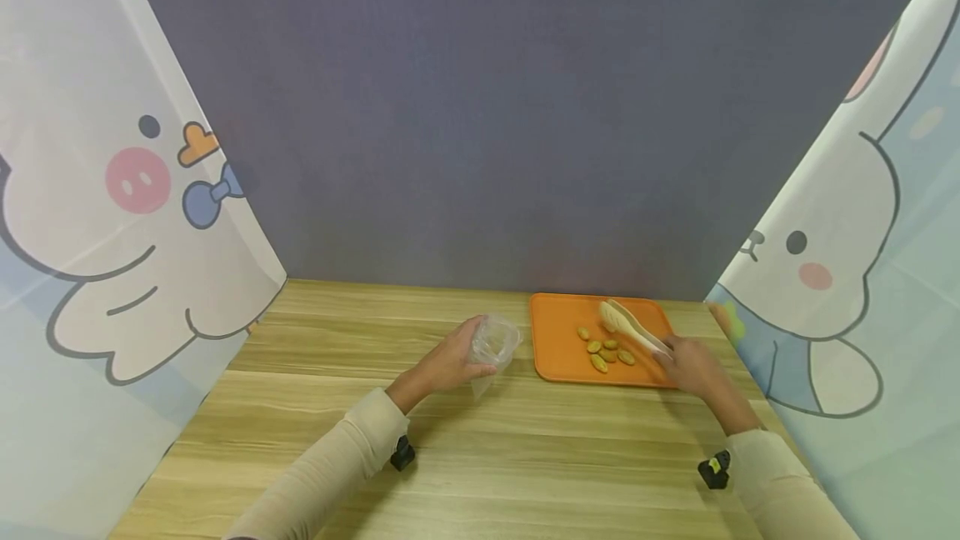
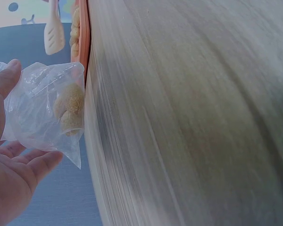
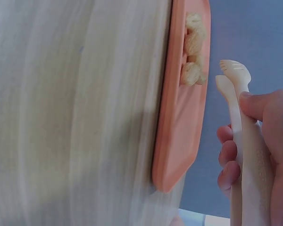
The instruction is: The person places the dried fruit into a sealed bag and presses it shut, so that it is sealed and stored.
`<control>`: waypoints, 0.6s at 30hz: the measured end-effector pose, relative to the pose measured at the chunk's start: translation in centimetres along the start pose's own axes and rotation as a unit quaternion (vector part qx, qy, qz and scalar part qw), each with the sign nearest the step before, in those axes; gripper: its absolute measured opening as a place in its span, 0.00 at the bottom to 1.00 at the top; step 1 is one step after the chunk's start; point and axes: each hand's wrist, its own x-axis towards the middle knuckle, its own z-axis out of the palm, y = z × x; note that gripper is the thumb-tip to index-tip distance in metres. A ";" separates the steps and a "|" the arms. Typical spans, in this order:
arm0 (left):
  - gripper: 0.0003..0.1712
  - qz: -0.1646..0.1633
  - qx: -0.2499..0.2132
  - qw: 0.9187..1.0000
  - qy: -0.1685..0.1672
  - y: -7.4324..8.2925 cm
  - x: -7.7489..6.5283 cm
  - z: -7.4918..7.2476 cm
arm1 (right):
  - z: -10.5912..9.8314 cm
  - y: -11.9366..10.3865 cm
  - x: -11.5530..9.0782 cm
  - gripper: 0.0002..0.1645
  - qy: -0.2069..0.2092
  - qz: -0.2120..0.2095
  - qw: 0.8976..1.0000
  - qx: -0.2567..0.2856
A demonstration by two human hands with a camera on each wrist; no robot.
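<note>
My left hand [image 1: 452, 361] holds a clear plastic bag [image 1: 497, 340] by its side, left of the orange tray [image 1: 551, 361]. Its thumb is on one side and its fingers on the other. Golden-brown, rough-looking pieces [image 2: 71, 107] sit low inside the bag in the left wrist view. My right hand [image 1: 696, 369] grips cream tongs [image 1: 637, 330], thumb on one arm and fingers curled round the other. The tongs' slotted tips [image 3: 235, 70] stand slightly apart above the tray, nothing between them. Several loose golden-brown pieces [image 1: 608, 356] lie on the tray.
The wood-grain table [image 1: 480, 457] spreads under both arms. A grey backdrop [image 1: 480, 123] rises behind it. Cartoon-printed curtains, one with a pig-nosed figure [image 1: 138, 182] and one with a rabbit [image 1: 832, 257], border the left and right sides.
</note>
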 end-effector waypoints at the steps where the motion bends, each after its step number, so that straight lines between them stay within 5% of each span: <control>1: 0.53 0.000 -0.001 1.000 0.000 0.0 0.0 0.0 | 0.1 0.2 -0.1 0.15 0.000 0.001 1.000 -0.003; 18: 0.53 0.002 -0.001 1.000 -0.002 -0.4 0.2 0.2 | 1.1 1.1 -0.4 0.15 -0.023 0.013 1.000 -0.011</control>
